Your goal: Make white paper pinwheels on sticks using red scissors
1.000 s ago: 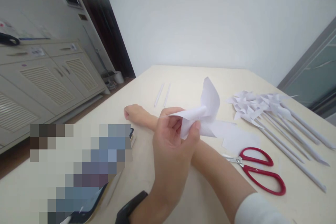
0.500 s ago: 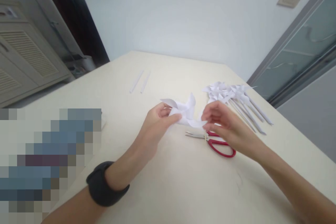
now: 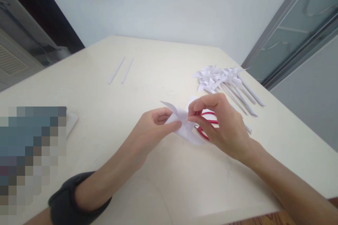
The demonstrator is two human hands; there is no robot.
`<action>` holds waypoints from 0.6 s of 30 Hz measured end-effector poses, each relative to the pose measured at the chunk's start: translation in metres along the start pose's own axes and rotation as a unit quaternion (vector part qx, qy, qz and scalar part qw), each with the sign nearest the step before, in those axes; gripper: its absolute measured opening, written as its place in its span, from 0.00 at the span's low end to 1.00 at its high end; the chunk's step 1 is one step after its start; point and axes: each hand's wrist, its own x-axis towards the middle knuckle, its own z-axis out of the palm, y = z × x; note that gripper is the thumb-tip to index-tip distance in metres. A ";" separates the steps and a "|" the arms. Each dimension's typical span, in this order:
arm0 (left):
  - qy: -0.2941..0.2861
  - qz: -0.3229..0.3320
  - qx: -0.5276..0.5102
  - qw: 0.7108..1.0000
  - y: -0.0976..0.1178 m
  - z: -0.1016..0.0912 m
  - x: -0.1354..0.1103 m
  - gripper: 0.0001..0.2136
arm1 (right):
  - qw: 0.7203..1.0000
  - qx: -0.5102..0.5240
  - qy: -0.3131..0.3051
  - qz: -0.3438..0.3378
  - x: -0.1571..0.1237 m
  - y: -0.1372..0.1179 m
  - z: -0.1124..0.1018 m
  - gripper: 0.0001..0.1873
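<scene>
White paper pinwheel (image 3: pixel 186 133), blades curled, upper-left tip pointed.

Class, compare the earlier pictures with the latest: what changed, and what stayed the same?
The right hand, first stretched across to the left, has swung back right and now brings its fingertips to the middle of the paper pinwheel. The left hand has kept its hold on it. The red-handled scissors, pile of pinwheels and two paper sticks lie as before.

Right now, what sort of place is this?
Likely a room in a home: a louvred cabinet at far left, a framed glass panel at right, and a plain pale table bearing paper pinwheels.
</scene>
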 end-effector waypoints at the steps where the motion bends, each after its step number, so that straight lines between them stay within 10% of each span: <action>1: 0.001 0.003 0.003 1.000 0.000 0.000 0.000 0.07 | 1.000 -0.006 0.004 -0.009 0.000 -0.001 0.000 0.11; 18: 0.012 0.030 0.046 0.998 -0.004 -0.001 -0.001 0.06 | 0.978 -0.103 -0.099 -0.150 0.001 0.004 0.006 0.06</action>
